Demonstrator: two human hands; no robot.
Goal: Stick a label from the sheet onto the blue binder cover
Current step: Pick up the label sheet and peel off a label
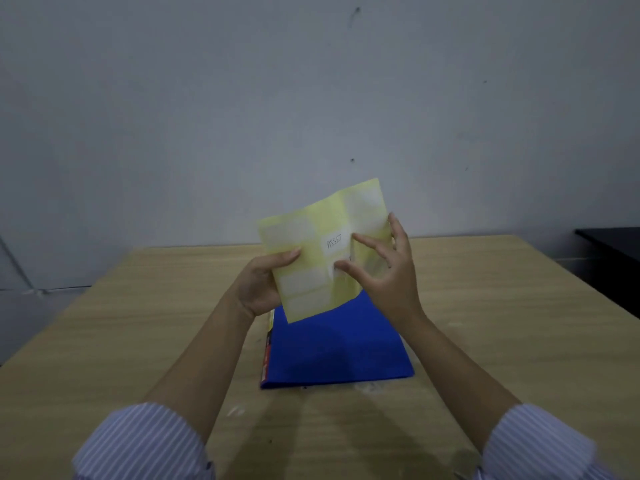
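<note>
I hold a yellow label sheet (311, 244) up in the air over the far end of the blue binder (336, 348), which lies flat on the wooden table. My left hand (263, 282) grips the sheet's left edge, thumb on its front. A white label marked "ASSET" (335, 242) sits near the sheet's middle. My right hand (384, 268) is at the sheet's right part, thumb and forefinger spread apart on its face just right of and below that label, other fingers behind the right edge. Several blank spots show on the sheet.
The wooden table (502, 306) stands against a plain grey wall. A dark piece of furniture (613, 258) stands at the far right beside the table. The binder's spine (267, 344) carries a red and yellow strip.
</note>
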